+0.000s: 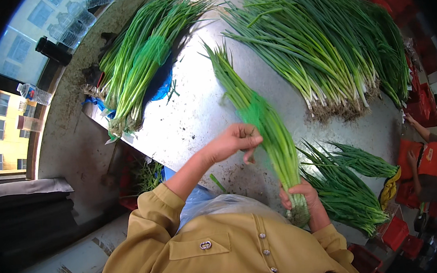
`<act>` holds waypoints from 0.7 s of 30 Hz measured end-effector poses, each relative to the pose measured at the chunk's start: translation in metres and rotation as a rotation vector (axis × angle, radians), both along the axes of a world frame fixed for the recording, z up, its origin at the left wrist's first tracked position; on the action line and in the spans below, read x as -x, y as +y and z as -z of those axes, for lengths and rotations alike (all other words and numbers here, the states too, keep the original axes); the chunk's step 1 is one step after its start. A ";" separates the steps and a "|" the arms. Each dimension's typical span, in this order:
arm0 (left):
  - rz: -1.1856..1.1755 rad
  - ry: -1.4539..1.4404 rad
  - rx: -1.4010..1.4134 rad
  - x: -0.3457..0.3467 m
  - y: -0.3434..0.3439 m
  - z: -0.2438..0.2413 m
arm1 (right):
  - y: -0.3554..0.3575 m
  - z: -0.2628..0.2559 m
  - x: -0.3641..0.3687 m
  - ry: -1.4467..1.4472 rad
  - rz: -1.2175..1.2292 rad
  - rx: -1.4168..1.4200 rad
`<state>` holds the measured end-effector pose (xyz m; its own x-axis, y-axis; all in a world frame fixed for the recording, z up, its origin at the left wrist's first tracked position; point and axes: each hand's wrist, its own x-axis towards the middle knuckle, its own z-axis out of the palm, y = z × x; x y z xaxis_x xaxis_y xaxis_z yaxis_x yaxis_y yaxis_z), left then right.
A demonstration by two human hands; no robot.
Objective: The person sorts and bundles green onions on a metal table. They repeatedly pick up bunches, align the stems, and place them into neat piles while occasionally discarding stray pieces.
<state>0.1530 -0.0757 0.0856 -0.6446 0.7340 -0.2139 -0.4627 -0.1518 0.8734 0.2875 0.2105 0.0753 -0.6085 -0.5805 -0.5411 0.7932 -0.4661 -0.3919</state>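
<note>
My right hand grips a bunch of green onions by its white ends, just above the roots, close to my body. Green mesh netting wraps the middle of this bunch, whose leaf tips point away from me. Beside the netting, my left hand is raised with curled fingers, slightly blurred; whether it pinches the mesh cannot be told. At the upper left lie more green onions, partly in green netting. A large pile of green onions with roots covers the upper right.
The metal table bears dirt and leaf scraps. Smaller onion bunches lie to the right, near a yellow cloth. Plastic bottles stand by the window. At the far right is another person in an orange vest, near red crates.
</note>
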 end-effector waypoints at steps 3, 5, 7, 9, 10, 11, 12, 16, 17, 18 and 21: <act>-0.181 0.267 0.580 0.023 -0.003 -0.014 | -0.014 -0.019 0.003 0.140 -0.156 -0.417; -0.213 1.238 1.250 0.029 0.000 -0.005 | -0.026 -0.018 0.005 0.217 -0.197 -0.532; -0.304 1.108 1.113 0.022 0.025 -0.011 | -0.034 -0.005 0.004 0.480 -0.265 -0.841; -0.112 1.184 1.060 0.008 0.052 -0.002 | -0.043 0.003 0.009 0.832 -0.445 -1.284; 0.015 1.180 1.040 -0.011 0.069 0.001 | -0.054 -0.007 0.017 0.720 -0.520 -1.321; 0.108 1.247 0.833 -0.032 0.083 -0.007 | -0.054 -0.004 0.023 0.711 -0.449 -1.256; 0.001 1.284 0.622 -0.067 0.100 -0.001 | -0.054 0.003 0.028 0.700 -0.380 -1.194; -0.035 1.104 -0.041 -0.096 0.094 -0.049 | -0.046 0.006 0.043 0.594 -0.241 -0.972; -0.106 1.007 0.033 -0.094 0.083 -0.047 | -0.040 0.002 0.046 0.562 -0.245 -0.930; -0.149 0.899 0.244 -0.090 0.073 -0.041 | -0.024 0.028 0.048 0.327 -0.100 -0.695; 0.063 0.511 0.400 -0.081 0.049 -0.049 | -0.026 -0.003 0.057 0.144 0.064 -0.521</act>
<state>0.2341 -0.0269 0.1350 -0.6961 0.7008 -0.1560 0.0286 0.2441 0.9693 0.2309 0.1843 0.0788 -0.7228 -0.2176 -0.6558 0.6910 -0.2266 -0.6864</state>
